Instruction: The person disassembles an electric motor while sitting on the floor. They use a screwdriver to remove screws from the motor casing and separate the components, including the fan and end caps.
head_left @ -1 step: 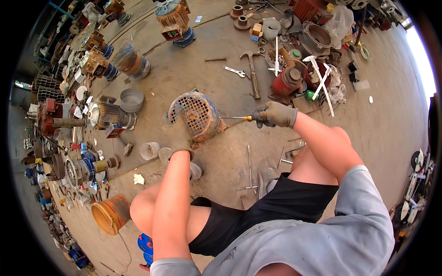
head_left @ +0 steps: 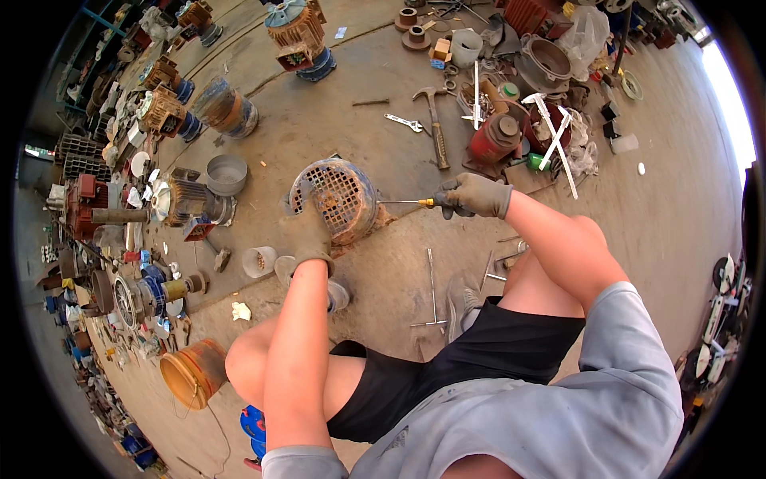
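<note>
A rusty round motor fan cover (head_left: pixel 345 191) with a square-mesh grille stands on the floor in front of me. My left hand (head_left: pixel 306 233), in a worn grey-brown glove, grips its near left edge; the fingers partly blend with the cover. In my right hand (head_left: pixel 476 196), also gloved, is a screwdriver (head_left: pixel 425 202) with a yellow-and-dark handle. Its thin shaft points left, and the tip meets the cover's right side; exactly what it touches is too small to tell.
A claw hammer (head_left: pixel 437 132) and an adjustable wrench (head_left: pixel 404 123) lie beyond the cover. A red bottle jack (head_left: pixel 496 137) and calipers (head_left: pixel 552 132) are at right. Motors (head_left: pixel 166 112) and a grey bowl (head_left: pixel 227 174) stand left. A T-handle wrench (head_left: pixel 432 287) lies near my shoe; an orange bucket (head_left: pixel 194 374) is at lower left.
</note>
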The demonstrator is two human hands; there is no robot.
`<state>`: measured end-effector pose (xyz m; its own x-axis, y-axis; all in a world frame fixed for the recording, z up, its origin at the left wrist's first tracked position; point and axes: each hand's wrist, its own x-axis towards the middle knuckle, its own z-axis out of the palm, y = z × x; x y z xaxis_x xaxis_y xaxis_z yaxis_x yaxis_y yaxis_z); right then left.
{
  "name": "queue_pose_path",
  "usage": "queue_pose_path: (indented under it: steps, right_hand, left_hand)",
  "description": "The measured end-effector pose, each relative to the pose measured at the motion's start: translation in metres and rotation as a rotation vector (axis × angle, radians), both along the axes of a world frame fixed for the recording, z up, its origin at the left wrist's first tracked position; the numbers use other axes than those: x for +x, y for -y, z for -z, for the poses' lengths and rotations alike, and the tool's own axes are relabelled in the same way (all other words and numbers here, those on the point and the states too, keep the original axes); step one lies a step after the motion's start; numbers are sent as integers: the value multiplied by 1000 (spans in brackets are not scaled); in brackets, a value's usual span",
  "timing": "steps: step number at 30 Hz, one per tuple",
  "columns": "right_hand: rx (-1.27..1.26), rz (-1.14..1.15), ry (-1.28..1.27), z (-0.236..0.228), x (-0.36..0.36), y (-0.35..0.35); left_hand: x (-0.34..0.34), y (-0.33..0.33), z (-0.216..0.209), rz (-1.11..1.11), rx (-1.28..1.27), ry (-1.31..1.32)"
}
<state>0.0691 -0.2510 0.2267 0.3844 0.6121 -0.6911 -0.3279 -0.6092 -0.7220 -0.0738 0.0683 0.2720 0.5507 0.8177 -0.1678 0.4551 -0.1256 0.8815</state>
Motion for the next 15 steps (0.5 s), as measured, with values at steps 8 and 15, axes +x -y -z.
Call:
queue_pose_path:
  steps: [8,15]
  right_hand:
    - [-77,-398,1239,7,-9,-9]
    - [-92,-125,54,-20,-10,-27]
  left_hand:
    - [4,-3,5,48,103,-63]
    - [-3,-7,16,2,-18,5]
